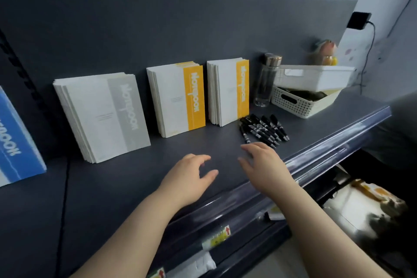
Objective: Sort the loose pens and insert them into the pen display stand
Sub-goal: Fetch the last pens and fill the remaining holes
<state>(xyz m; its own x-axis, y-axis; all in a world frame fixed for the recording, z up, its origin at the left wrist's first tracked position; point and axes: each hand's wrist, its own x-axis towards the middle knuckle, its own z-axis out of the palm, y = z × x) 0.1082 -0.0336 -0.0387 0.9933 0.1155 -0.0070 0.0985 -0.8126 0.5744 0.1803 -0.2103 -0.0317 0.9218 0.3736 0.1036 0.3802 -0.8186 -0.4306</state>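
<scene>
Both hands hover palm-down over the shelf (135, 187) and hold nothing. The left hand (191, 174) has its fingers loosely bent and the thumb apart; the right hand (264, 165) has its fingers spread and relaxed. The right hand's fingertips are just short of the pens (262, 128), a heap of black markers lying roughly parallel on the shelf.

This looks like the reach to gather the first pens, with nothing sorted yet. No pen display stand can be made out, so the next move likely calls for pinching up a few pens and finding where the stand is.

Behind the pens and nearly touching them stands an orange-spined notebook stack (229, 93). Further behind the pens, toward the right, are a glass bottle (266, 81) and a perforated basket (297, 101) with a white bin (316, 77) resting on it. On the pens' near right the shelf ends at a clear price strip (327, 142), over which a nudged pen could roll. To the pens' left the shelf lies bare.
</scene>
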